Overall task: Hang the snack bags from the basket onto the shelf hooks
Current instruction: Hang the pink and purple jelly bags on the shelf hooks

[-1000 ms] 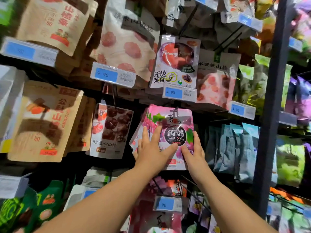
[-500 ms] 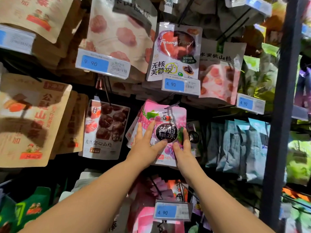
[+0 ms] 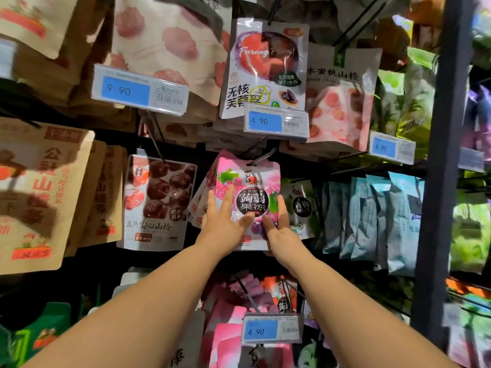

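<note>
A pink snack bag [image 3: 248,179] with a dark round label hangs at the front of a fanned stack of like bags on a metal shelf hook [image 3: 261,158] in the middle row. My left hand [image 3: 225,225] lies flat on the bag's lower front, fingers straight and spread, thumb under the label. My right hand [image 3: 279,229] grips the bag's lower right edge, thumb on the front and fingers along the side. The basket is out of view.
Price tags [image 3: 276,122] stick out on hook ends above and below [image 3: 271,330]. A dark-fruit bag [image 3: 156,203] hangs left, a green jelly bag [image 3: 300,205] right, pale blue bags [image 3: 372,216] farther right. A dark shelf upright [image 3: 435,181] stands at the right.
Both hands and the pink bag have moved away from me, deeper along the hook toward the shelf. The green bag to its right has come into sight.
</note>
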Tool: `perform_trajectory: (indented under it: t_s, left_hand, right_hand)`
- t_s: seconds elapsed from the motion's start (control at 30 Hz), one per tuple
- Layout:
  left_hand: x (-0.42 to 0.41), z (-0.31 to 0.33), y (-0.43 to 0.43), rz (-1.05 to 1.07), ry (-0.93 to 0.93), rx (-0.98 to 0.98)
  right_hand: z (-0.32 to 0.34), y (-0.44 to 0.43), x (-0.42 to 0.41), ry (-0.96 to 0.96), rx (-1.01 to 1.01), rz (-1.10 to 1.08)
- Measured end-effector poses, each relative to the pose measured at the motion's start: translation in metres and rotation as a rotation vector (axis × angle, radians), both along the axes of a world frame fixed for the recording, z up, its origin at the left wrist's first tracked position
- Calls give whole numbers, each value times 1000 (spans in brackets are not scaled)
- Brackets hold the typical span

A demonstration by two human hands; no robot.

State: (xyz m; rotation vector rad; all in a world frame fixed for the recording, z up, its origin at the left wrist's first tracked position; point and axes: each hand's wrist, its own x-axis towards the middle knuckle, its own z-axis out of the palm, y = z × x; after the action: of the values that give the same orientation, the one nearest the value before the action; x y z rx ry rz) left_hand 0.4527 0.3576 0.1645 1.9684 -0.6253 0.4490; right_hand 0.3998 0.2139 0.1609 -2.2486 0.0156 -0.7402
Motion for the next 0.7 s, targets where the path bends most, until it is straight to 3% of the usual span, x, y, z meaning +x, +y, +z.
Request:
perform_trajectory:
  t_s: [0.53, 0.7]
  left_hand:
    - [-95, -17, -11, 323, -219, 47]
    - [-132, -32, -37, 253, -266, 22]
  right_hand:
    - [-7, -21, -73, 41, 147, 92]
    - [-17, -39, -113, 40, 125, 98]
